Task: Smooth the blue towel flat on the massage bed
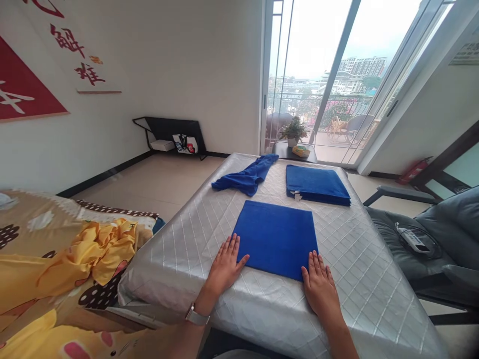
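A blue cloth (277, 238), folded into a flat square, lies on the silver quilted table cover (194, 234). My left hand (225, 262) rests flat at its left near corner, fingers stretched out and the thumb on the cloth's edge. At the right near corner lies my right hand (320, 281), also flat, its fingertips touching the cloth's edge. Neither hand grips anything. Beyond, on the right, is a stack of folded blue cloths (318, 183) with a white tag at its near side. Left of the stack a crumpled blue cloth (249, 175) lies loose.
Beside the table on the left is a bed (41, 219) with a crumpled yellow cloth (112, 247). To the right stands a dark armchair (449, 229) holding a white power strip (413, 240). A small stand with a potted plant (294, 130) is past the far edge, before the glass door.
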Available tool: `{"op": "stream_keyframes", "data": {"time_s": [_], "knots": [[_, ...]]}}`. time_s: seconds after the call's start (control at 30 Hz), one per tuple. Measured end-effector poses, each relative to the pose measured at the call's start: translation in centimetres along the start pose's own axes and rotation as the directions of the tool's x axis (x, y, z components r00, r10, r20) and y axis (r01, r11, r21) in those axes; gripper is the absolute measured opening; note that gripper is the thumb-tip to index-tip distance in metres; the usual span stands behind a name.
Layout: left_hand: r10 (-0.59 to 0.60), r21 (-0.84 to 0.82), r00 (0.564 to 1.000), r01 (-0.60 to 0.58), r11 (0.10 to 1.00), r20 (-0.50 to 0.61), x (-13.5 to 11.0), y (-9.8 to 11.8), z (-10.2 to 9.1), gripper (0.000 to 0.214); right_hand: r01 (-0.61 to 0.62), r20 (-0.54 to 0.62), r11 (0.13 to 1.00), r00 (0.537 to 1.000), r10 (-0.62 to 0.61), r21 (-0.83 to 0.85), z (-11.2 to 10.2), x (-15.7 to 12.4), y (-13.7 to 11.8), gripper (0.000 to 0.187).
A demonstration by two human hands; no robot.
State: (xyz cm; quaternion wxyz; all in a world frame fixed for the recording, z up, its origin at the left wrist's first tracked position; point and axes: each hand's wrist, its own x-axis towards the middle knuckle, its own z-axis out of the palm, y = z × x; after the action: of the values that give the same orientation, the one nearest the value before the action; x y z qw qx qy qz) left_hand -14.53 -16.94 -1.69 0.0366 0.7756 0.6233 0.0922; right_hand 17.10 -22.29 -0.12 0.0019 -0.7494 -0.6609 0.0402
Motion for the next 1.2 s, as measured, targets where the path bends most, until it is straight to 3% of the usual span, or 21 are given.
{"op": "stream_keyframes", "data": {"time_s": [0.37,0.63,0.73,0.83,0.93,1.0,1.1,1.2], "knots": [[0.022,-0.019,0.996,-0.024,1.0,-0.086,-0.3,0.7,-0.2,0.086,0.053,-0.01,0.997,0.999,-0.053,-0.057,-2.8,2.9,-0.8,0.065],[-0.005,0.015,0.996,0.006,1.0,-0.09,-0.5,1.1,-0.7,0.085,0.039,-0.006,0.999,0.999,-0.039,-0.018,-0.5,3.5,-0.9,0.066],[0.092,-0.005,0.995,-0.093,0.996,-0.045,0.6,2.9,-1.5,0.082,0.043,-0.024,0.999,0.999,-0.043,-0.01,-0.3,3.4,-0.8,0.065],[0.344,-0.068,0.939,-0.343,0.937,0.0,2.3,6.4,-2.5,0.079,0.047,-0.039,0.999,0.998,-0.047,0.003,-0.3,3.5,-0.8,0.065],[0.59,-0.144,0.807,-0.583,0.8,0.011,4.4,10.5,-2.9,0.076,0.06,-0.045,0.998,0.997,-0.059,0.012,-0.3,3.5,-0.8,0.065],[0.668,-0.18,0.744,-0.654,0.735,0.02,5.6,12.6,-2.6,0.076,0.069,-0.042,0.998,0.997,-0.069,-0.002,-0.3,3.4,-0.8,0.064],[0.672,-0.21,0.739,-0.65,0.73,0.05,6.7,13.9,-1.6,0.077,0.067,-0.044,0.997,0.997,-0.068,-0.028,-0.2,3.4,-0.7,0.064],[0.644,-0.222,0.763,-0.619,0.753,0.058,6.9,12.9,-0.7,0.077,0.059,-0.054,0.998,0.997,-0.06,-0.03,-0.3,3.4,-0.7,0.064]]}}
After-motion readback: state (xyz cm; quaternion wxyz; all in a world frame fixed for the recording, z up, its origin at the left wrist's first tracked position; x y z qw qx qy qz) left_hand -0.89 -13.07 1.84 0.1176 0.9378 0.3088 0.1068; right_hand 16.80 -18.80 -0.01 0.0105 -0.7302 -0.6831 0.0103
